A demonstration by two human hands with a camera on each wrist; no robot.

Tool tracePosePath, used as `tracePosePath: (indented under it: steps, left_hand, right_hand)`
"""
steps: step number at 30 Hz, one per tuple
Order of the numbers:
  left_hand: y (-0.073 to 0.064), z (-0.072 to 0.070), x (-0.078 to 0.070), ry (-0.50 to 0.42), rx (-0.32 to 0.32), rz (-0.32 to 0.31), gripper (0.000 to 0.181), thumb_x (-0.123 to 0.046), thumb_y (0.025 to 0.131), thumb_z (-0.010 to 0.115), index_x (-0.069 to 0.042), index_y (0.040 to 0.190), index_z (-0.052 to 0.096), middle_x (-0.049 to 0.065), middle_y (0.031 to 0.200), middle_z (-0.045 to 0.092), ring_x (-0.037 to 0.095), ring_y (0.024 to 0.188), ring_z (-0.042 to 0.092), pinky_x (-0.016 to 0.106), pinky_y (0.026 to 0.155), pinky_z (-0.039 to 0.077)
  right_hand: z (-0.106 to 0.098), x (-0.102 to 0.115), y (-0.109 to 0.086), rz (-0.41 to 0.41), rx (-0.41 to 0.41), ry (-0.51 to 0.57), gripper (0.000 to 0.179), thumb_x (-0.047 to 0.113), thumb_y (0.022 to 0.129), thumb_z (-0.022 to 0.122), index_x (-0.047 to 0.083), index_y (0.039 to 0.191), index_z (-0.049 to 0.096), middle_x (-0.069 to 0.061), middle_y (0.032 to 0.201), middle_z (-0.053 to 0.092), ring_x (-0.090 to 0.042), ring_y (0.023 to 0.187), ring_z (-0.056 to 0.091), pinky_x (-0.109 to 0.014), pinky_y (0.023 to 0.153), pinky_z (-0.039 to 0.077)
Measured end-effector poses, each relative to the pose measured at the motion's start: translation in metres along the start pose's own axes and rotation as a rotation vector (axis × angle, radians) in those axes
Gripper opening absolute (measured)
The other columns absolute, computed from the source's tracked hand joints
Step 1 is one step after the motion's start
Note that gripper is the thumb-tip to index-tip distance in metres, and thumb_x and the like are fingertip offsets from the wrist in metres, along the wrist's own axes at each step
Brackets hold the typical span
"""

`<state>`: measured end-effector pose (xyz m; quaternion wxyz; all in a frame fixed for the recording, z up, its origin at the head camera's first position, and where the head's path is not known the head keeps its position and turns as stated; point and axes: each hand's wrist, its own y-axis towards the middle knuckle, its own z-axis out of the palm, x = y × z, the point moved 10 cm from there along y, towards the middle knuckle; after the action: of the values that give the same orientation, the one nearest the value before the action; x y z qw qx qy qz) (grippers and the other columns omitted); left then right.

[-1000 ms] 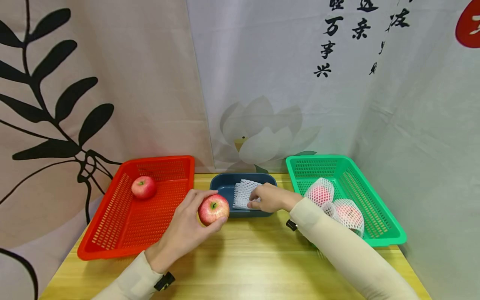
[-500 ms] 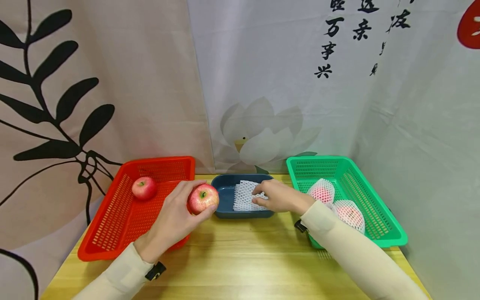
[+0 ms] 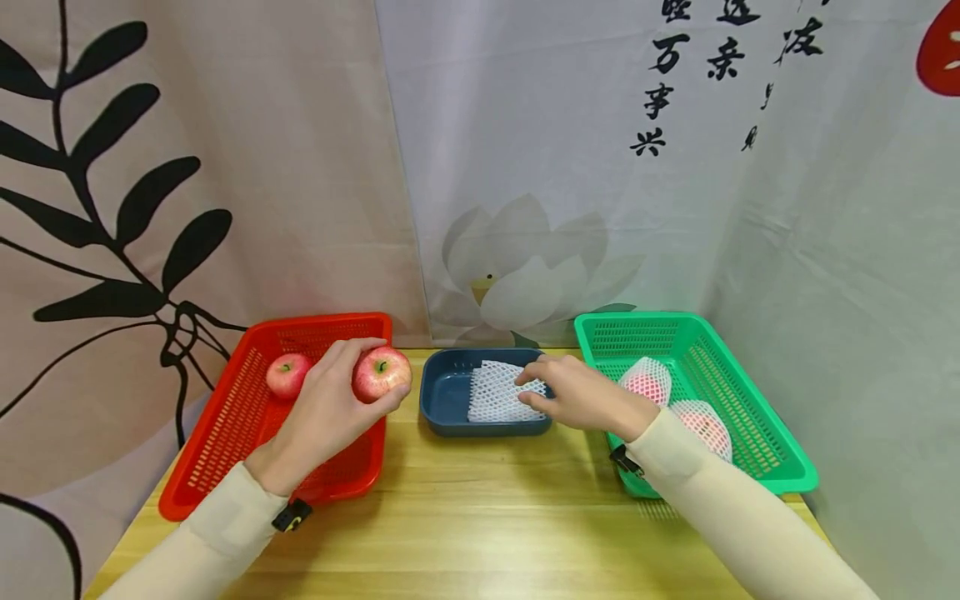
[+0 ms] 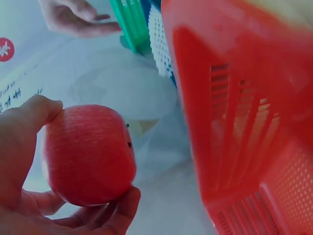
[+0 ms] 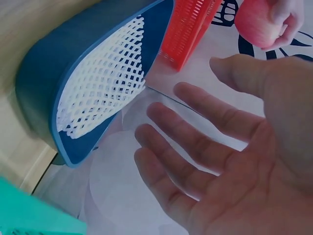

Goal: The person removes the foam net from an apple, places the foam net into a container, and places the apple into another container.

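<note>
An apple [image 3: 382, 373] is held in my left hand [image 3: 322, 412], above the right side of the red basket [image 3: 180, 492]; in the left wrist view the thumb and fingers curve round this apple [image 4: 90, 154]. Over the right end of the dark blue tray [image 3: 442, 429] is my right hand [image 3: 588, 396]. The right wrist view shows that hand [image 5: 220, 147] with fingers spread and nothing in them. White foam net sleeves [image 3: 495, 392] lie flat inside the tray, partly under the right fingers in the head view. Another apple [image 3: 287, 375] sits in the red basket.
At the right stands a green basket [image 3: 757, 417] holding apples in white foam nets [image 3: 705, 427], partly hidden behind the right forearm. All the containers stand on a wooden table [image 3: 465, 517]. A printed cloth [image 3: 315, 167] hangs behind them.
My left hand has carried the apple leftward and slightly up, from beside the tray to over the red basket. The right hand has drawn back a little to the right from the nets, fingers opening.
</note>
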<state>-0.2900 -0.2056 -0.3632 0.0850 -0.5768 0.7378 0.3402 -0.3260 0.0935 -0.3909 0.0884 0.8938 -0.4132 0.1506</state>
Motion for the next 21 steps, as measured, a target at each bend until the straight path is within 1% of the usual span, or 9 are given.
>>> tracePosePath:
  steps: [3, 6, 9, 12, 14, 17, 19, 21]
  left_hand:
    - [0.007, -0.003, 0.007, 0.032, 0.018, -0.022, 0.071, -0.042, 0.098, 0.094, -0.01, 0.154, 0.063, 0.015, 0.14, 0.071, 0.035, 0.122, 0.071, 0.06, 0.101, 0.067]
    - [0.012, -0.006, 0.016, 0.053, 0.045, -0.046, 0.073, -0.046, 0.099, 0.091, -0.009, 0.155, 0.062, 0.017, 0.14, 0.07, 0.036, 0.123, 0.069, 0.059, 0.099, 0.065]
    - [0.017, -0.009, 0.027, 0.084, 0.062, -0.081, 0.073, -0.047, 0.1, 0.09, -0.009, 0.155, 0.062, 0.018, 0.139, 0.069, 0.037, 0.123, 0.067, 0.06, 0.098, 0.062]
    - [0.02, -0.011, 0.038, 0.116, 0.074, -0.117, 0.072, -0.048, 0.1, 0.089, -0.01, 0.155, 0.061, 0.02, 0.14, 0.069, 0.038, 0.124, 0.066, 0.06, 0.095, 0.058]
    - [0.023, -0.011, 0.044, 0.132, 0.084, -0.137, 0.072, -0.049, 0.1, 0.089, -0.011, 0.155, 0.061, 0.02, 0.139, 0.069, 0.039, 0.123, 0.067, 0.058, 0.09, 0.057]
    - [0.028, -0.009, 0.051, 0.138, 0.107, -0.153, 0.073, -0.051, 0.1, 0.087, -0.011, 0.155, 0.061, 0.022, 0.139, 0.068, 0.04, 0.12, 0.067, 0.05, 0.083, 0.057]
    - [0.032, -0.008, 0.056, 0.135, 0.123, -0.164, 0.074, -0.053, 0.1, 0.086, -0.01, 0.155, 0.061, 0.021, 0.139, 0.068, 0.039, 0.118, 0.067, 0.045, 0.081, 0.057]
    - [0.036, -0.006, 0.059, 0.135, 0.137, -0.173, 0.074, -0.053, 0.101, 0.085, -0.009, 0.155, 0.061, 0.022, 0.14, 0.067, 0.04, 0.118, 0.066, 0.044, 0.08, 0.059]
  right_hand:
    - [-0.003, -0.006, -0.007, 0.015, -0.009, -0.003, 0.031, 0.028, 0.116, 0.074, 0.011, 0.14, 0.082, -0.007, 0.139, 0.082, -0.031, 0.127, 0.078, -0.053, 0.111, 0.066]
    - [-0.007, -0.012, -0.016, 0.03, -0.023, -0.004, 0.03, 0.029, 0.117, 0.074, 0.011, 0.14, 0.082, -0.008, 0.141, 0.082, -0.035, 0.136, 0.075, -0.058, 0.117, 0.063]
    - [-0.009, -0.018, -0.022, 0.035, -0.033, 0.001, 0.03, 0.029, 0.117, 0.073, 0.012, 0.14, 0.082, -0.009, 0.142, 0.082, -0.038, 0.14, 0.073, -0.061, 0.121, 0.06]
    - [-0.01, -0.023, -0.028, 0.04, -0.039, 0.009, 0.03, 0.029, 0.117, 0.074, 0.011, 0.139, 0.082, -0.009, 0.142, 0.081, -0.039, 0.14, 0.073, -0.063, 0.123, 0.058]
    - [-0.013, -0.026, -0.032, 0.036, -0.048, 0.007, 0.03, 0.029, 0.117, 0.074, 0.01, 0.139, 0.082, -0.009, 0.141, 0.081, -0.039, 0.139, 0.074, -0.063, 0.123, 0.058]
    - [-0.015, -0.031, -0.038, 0.034, -0.066, 0.005, 0.03, 0.029, 0.117, 0.074, 0.01, 0.138, 0.082, -0.009, 0.141, 0.082, -0.041, 0.14, 0.073, -0.065, 0.124, 0.056]
    - [-0.017, -0.033, -0.042, 0.03, -0.078, 0.004, 0.029, 0.028, 0.117, 0.073, 0.011, 0.138, 0.083, -0.009, 0.141, 0.082, -0.042, 0.141, 0.073, -0.066, 0.124, 0.056]
    - [-0.018, -0.037, -0.045, 0.034, -0.086, 0.004, 0.028, 0.027, 0.117, 0.074, 0.011, 0.138, 0.083, -0.009, 0.142, 0.082, -0.044, 0.141, 0.073, -0.067, 0.123, 0.056]
